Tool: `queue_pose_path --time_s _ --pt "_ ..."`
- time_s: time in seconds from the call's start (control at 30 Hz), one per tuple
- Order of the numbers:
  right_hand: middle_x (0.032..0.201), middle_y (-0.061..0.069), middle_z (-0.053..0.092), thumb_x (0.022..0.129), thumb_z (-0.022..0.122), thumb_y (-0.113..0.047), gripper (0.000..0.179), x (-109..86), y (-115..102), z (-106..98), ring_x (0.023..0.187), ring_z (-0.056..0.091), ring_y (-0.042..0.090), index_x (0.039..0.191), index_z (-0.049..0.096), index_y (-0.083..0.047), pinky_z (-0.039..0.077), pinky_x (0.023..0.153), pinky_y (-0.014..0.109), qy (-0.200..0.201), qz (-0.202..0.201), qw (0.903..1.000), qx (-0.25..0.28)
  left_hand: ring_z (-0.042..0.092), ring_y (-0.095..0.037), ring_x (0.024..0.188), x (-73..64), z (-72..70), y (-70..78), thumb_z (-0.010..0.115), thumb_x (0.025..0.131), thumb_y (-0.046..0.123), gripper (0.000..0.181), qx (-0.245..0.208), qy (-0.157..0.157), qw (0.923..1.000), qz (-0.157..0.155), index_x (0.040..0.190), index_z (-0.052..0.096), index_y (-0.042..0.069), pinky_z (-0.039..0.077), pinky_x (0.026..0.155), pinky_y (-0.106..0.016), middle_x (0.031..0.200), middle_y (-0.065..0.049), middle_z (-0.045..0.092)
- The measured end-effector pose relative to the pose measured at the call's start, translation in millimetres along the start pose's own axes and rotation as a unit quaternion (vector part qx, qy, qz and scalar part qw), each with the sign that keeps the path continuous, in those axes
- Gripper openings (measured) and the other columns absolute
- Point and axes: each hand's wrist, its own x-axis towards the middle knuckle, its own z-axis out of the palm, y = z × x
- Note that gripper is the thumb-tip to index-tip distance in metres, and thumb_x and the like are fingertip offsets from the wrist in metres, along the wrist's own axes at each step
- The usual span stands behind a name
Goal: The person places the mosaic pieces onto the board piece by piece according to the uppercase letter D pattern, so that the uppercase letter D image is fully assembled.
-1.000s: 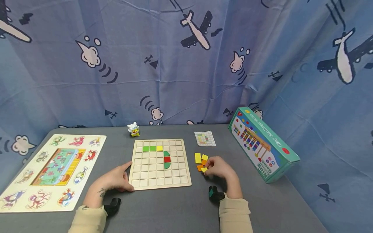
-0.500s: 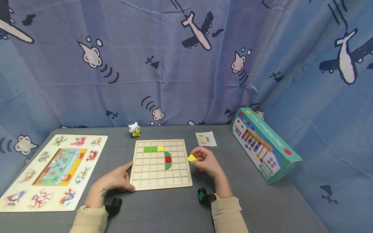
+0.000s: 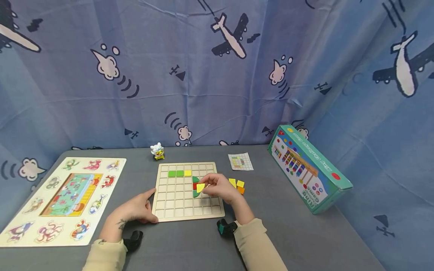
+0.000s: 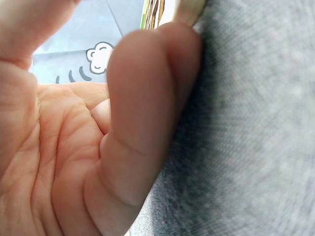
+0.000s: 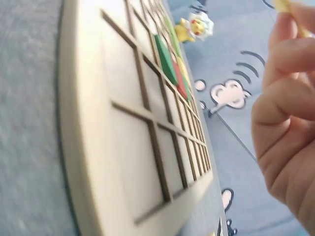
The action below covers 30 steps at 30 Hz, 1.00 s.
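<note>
Over the wooden grid board (image 3: 169, 205), my right hand (image 3: 219, 189) pinches a small yellow piece (image 3: 200, 188) between thumb and fingers. It hangs in front of a red square (image 3: 194, 186) and two dark green rounded pieces (image 3: 196, 194), partly covering them. In the right wrist view, the yellow piece (image 5: 282, 5) shows only at the top corner, above the board's surface. Two light green squares (image 3: 176, 173) and a yellow square (image 3: 187, 173) lie in an upper row. My left hand (image 3: 133, 209) touches the board's left edge, index finger and thumb spread apart.
Right of the board lie several loose yellow and orange pieces (image 3: 240, 190), partly behind my right hand. A pattern card (image 3: 246, 162) lies behind them. A green box (image 3: 310, 169) stands far right, an animal puzzle board (image 3: 30, 205) left, a small figurine (image 3: 157, 151) at the back.
My right hand has picked up the yellow piece from the loose ones and carried it left, over the board. The left hand stays at the board's edge.
</note>
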Motion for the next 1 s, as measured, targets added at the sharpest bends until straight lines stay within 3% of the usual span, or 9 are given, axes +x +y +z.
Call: queue_pose_path --time_s 0.2,0.53,1.0 --pt "0.068 0.002 0.050 0.079 0.060 0.008 0.024 9.5 -0.7 13.6 0.050 0.040 0.011 0.103 0.060 0.010 0.035 0.050 0.027 -0.030 0.047 0.9980 -0.031 0.047 -0.013 0.048 0.8 -0.1 -1.2 0.082 0.061 0.010 0.109 0.005 -0.002 0.9999 0.009 0.146 0.015 -0.005 0.042 0.048 -0.029 0.061 -0.005 0.055" --pt "0.060 0.002 0.050 0.069 0.062 0.012 0.023 17.3 -6.1 41.2 0.045 0.040 0.013 0.091 0.064 0.002 0.037 0.046 0.024 0.013 0.132 0.9852 -0.109 0.047 -0.014 0.048 -2.5 -0.8 0.5 0.082 0.062 0.008 0.110 -0.012 -0.007 0.9995 0.028 0.146 0.012 -0.007 0.041 0.047 -0.031 0.059 -0.005 0.054" --pt "0.057 0.001 0.049 0.069 0.066 0.009 0.015 18.7 -8.1 54.7 0.043 0.041 0.011 0.080 0.062 -0.001 0.034 0.044 0.023 0.032 0.153 0.9698 -0.187 0.047 -0.013 0.048 -3.0 -1.0 1.9 0.082 0.062 0.010 0.109 0.001 -0.006 0.9999 0.015 0.145 0.014 -0.006 0.041 0.048 -0.029 0.060 -0.004 0.053"
